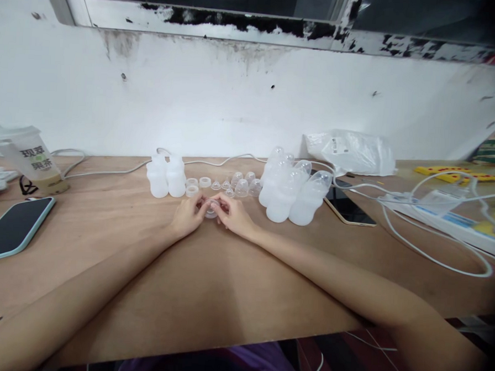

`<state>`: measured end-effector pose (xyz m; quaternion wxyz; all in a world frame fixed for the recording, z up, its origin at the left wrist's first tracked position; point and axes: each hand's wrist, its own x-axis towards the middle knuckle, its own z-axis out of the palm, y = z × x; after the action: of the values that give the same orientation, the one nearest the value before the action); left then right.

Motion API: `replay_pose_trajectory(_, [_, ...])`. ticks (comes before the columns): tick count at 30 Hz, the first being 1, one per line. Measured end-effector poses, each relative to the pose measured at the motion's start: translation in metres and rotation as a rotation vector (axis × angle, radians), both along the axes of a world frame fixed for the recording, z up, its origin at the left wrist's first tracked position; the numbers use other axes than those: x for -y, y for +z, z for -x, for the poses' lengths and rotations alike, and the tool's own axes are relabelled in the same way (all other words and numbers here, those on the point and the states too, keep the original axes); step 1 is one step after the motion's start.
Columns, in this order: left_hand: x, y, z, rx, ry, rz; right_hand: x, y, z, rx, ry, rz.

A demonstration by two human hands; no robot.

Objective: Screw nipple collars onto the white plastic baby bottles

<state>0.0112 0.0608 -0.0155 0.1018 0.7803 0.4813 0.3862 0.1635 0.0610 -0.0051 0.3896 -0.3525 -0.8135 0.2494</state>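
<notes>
head view: both hands meet fingertip to fingertip over the tabletop (209,283). left hand (190,213) and right hand (235,217) narrow, pinching one small clear part (212,212) between them. part sits right at the fingertips; fingers cover most of it, can't tell if it's one piece or two.

handling, my read: steady it with the left, work the rim with the right, even pressure all round so nothing seats skewed. light grip, thin plastic likely flexes or slips.

just beyond the left hand: loose rings (192,189). straight beyond both hands: small clear nipple-shaped pieces (216,185). just past the right: clear domes (242,187).

containers: pair of white bottles (160,181) beyond and left of the left hand, no domes on them. domed bottles (282,195) grouped right of the right hand. walls are cloudy, can't tell what's inside either lot. drink cup (33,157) well left of the left hand, some tan liquid at the bottom. plastic bag (351,152) far beyond the right hand, contents unreadable.
</notes>
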Motion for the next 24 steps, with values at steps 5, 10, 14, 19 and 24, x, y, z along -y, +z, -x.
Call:
replay_pose_trajectory(5, [0.0015, 0.0005, 0.0002, -0.012, -0.042, -0.007, 0.0023, 0.0006, -0.0021, 0.060, -0.029, -0.077])
replay_pose_trajectory(10, [0.0024, 0.0018, -0.0007, -0.022, -0.044, -0.001, 0.0007, -0.0039, -0.0006, 0.095, -0.043, -0.131])
replay_pose_trajectory(14, [0.0025, 0.0031, -0.0003, -0.015, -0.059, 0.002, 0.0009, -0.0043, 0.0000, 0.110, -0.054, -0.127])
replay_pose_trajectory(19, [-0.0008, 0.0013, 0.0013, -0.006, -0.075, 0.017, 0.0006, -0.0026, 0.0005, 0.126, -0.053, -0.097])
replay_pose_trajectory(24, [-0.0045, -0.0014, 0.0009, 0.009, -0.059, 0.057, -0.0038, -0.0019, -0.0014, 0.098, -0.046, -0.066])
